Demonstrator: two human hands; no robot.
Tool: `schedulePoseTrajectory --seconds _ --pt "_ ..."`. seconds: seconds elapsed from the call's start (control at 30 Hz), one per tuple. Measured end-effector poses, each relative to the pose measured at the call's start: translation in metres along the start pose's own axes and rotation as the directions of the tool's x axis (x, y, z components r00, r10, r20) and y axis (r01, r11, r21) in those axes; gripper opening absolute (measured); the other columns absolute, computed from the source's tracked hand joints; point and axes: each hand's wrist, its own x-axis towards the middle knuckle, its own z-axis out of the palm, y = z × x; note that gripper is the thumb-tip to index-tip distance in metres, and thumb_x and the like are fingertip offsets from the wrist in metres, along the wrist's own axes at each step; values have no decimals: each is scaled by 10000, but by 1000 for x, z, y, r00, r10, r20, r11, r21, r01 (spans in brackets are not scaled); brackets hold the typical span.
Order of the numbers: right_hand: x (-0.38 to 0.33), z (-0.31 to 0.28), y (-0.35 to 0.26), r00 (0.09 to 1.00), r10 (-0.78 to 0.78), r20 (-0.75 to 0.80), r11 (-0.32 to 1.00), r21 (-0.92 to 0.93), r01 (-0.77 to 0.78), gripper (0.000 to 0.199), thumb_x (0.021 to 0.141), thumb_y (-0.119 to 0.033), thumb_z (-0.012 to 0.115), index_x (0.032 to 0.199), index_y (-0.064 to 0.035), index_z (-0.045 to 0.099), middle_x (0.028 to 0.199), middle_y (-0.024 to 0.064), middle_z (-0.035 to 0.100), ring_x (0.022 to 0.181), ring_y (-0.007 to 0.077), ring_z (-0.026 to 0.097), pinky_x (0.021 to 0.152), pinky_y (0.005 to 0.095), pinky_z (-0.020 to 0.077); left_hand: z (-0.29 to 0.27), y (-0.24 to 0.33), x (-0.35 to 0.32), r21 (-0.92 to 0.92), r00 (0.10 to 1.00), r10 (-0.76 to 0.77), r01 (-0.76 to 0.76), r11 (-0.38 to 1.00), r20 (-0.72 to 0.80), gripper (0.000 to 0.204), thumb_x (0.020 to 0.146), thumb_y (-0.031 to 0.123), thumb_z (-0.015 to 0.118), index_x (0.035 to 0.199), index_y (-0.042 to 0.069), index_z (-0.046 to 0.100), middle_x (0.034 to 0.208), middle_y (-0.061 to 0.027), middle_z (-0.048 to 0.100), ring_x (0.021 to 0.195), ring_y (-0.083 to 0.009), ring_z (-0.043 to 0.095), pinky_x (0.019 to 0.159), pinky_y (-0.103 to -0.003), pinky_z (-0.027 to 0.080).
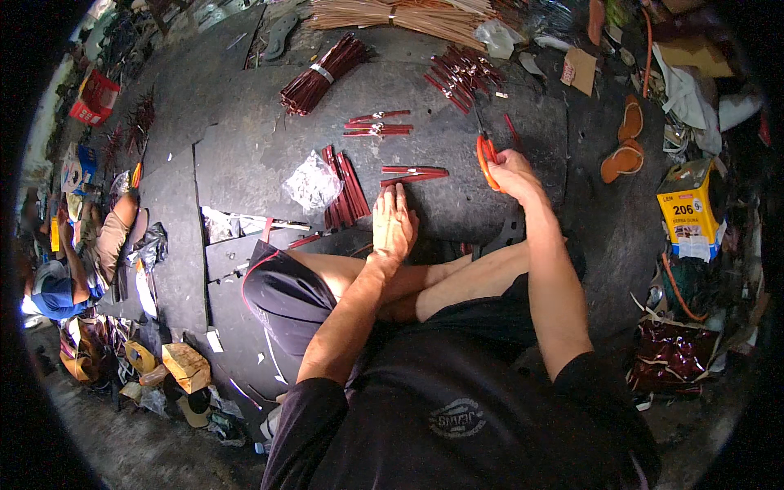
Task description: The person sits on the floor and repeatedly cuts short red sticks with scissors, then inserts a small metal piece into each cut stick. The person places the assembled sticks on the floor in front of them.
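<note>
My right hand (pixel 516 175) is closed round the orange handles of a pair of scissors (pixel 483 159), whose dark blades point away toward a pile of dark red strips with shiny metal bits (pixel 465 75). My left hand (pixel 395 222) lies flat with its fingers stretched out, the tips touching the lower of a few short dark red strips (pixel 415 172). Beyond them, more red strips with metal pieces (pixel 378 124) lie in a small row. Left of my left hand are longer dark red strips (pixel 346 188), partly under a clear plastic bag of small shiny pieces (pixel 313 183).
A tied bundle of red strips (pixel 320 75) and long tan strips (pixel 392 13) lie on the far side of the dark mat (pixel 269 139). Orange-brown sandal soles (pixel 625 155) and a yellow package (pixel 691 208) are at right. Another person (pixel 61 286) works at far left.
</note>
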Motion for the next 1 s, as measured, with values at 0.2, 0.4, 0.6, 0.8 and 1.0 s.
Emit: schedulePoseTrajectory --seconds 0.2,0.4,0.6,0.8,1.0 --pt "-81 -42 -92 968 -82 236 989 139 50 440 864 -437 703 962 -13 637 684 8 568 579 78 536 520 247 433 7 1 -1 -10 997 -16 17 1000 74 736 870 214 572 1474 -42 240 1461 -289 306 1380 -440 273 1155 -485 236" --pt "-101 -19 -61 756 -71 650 968 228 -106 876 833 -824 362 926 22 573 574 17 499 481 131 520 478 296 451 11 3 -3 -19 989 -60 63 998 134 750 890 234 553 1495 -22 191 1496 -293 245 1422 -434 205 1170 -495 202" --pt "-96 6 -55 610 79 789 926 168 -337 1097 760 -914 230 1030 91 579 723 105 566 614 239 632 602 357 545 10 5 -3 14 986 -74 73 997 150 764 891 239 550 1502 -20 172 1521 -294 198 1441 -424 170 1172 -508 186" --pt "-92 22 -51 599 107 794 913 160 -376 1014 790 -885 250 951 46 619 678 106 574 576 241 618 582 362 535 11 6 -5 -9 994 -57 58 998 92 759 865 226 560 1484 -44 213 1500 -275 256 1428 -415 205 1162 -518 195" --pt "-89 26 -52 602 141 786 887 170 -430 953 808 -867 269 884 8 638 631 101 574 539 241 611 550 368 527 8 8 -3 12 982 -91 91 996 166 765 888 239 555 1501 -18 175 1526 -274 201 1452 -408 151 1172 -510 187"
